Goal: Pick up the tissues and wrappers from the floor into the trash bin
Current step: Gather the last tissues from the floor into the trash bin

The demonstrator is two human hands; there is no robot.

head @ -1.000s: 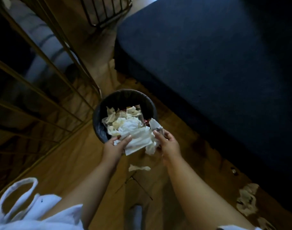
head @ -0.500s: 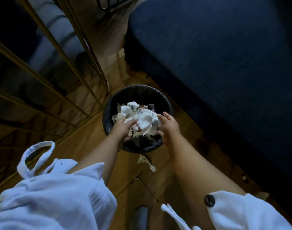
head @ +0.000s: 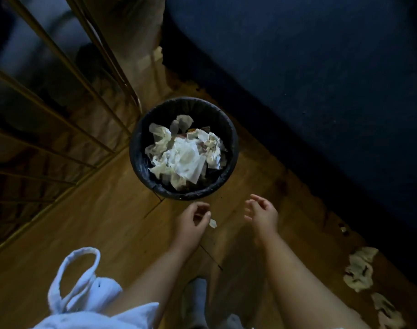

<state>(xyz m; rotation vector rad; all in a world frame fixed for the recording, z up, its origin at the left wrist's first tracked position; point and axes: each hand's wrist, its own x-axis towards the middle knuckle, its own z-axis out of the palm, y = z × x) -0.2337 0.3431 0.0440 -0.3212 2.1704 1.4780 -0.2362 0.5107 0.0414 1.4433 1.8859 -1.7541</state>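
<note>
A round black trash bin stands on the wooden floor, filled with crumpled white tissues. Both my hands are just in front of the bin, apart from it. My left hand has its fingers curled. A small white tissue scrap shows right at its fingertips; whether it is pinched or lies on the floor underneath, I cannot tell. My right hand is open with spread fingers and holds nothing. Two more crumpled tissues lie on the floor at the far right.
A dark blue bed or sofa fills the right side, close to the bin. A gold metal-framed rack stands on the left. My white garment with a loop hangs at bottom left, and my socked foot is below the hands.
Both hands have let go of the tissue bundle, which now lies in the bin. They have pulled back toward me, out of the bin.
</note>
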